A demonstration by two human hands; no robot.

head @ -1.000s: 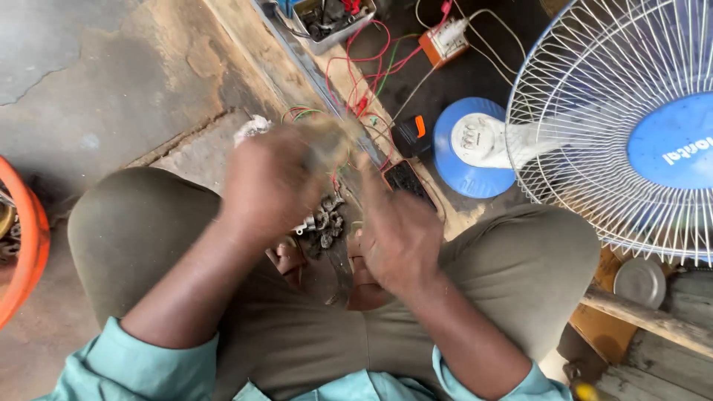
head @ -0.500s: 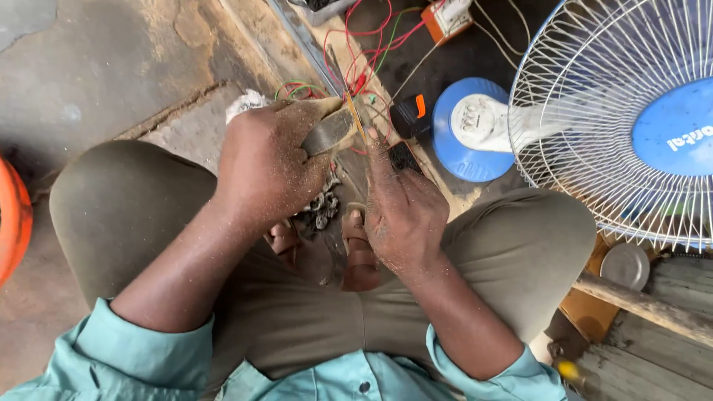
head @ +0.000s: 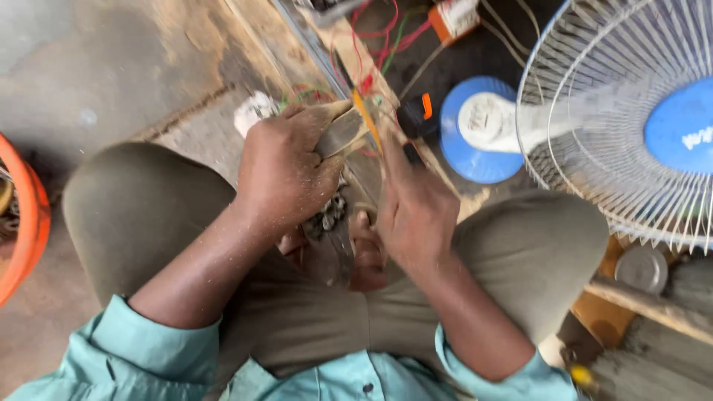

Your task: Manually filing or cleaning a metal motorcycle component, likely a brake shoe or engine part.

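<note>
I sit on the floor with bent knees, both hands raised between them. My left hand (head: 286, 171) is closed around a dull grey, wedge-shaped piece (head: 343, 134) that sticks out past my fingers. My right hand (head: 416, 212) is beside it, fingers pinched on a thin yellow-orange stick-like thing (head: 366, 119) that touches the grey piece. Motion blur hides what either thing is. Below the hands, between my feet (head: 368, 252), lies a dark metal part with coiled windings (head: 327, 215).
A white-grilled table fan (head: 624, 126) with a blue hub lies at the right, its blue and white base (head: 483, 126) near my right knee. Red and green wires (head: 379, 44) and an orange-and-white box (head: 454, 18) lie ahead. An orange tub (head: 26, 215) stands at the left edge.
Both hands have lifted and moved slightly forward together, staying closed on the same things. The view has tilted, shifting the fan and orange tub a little.
</note>
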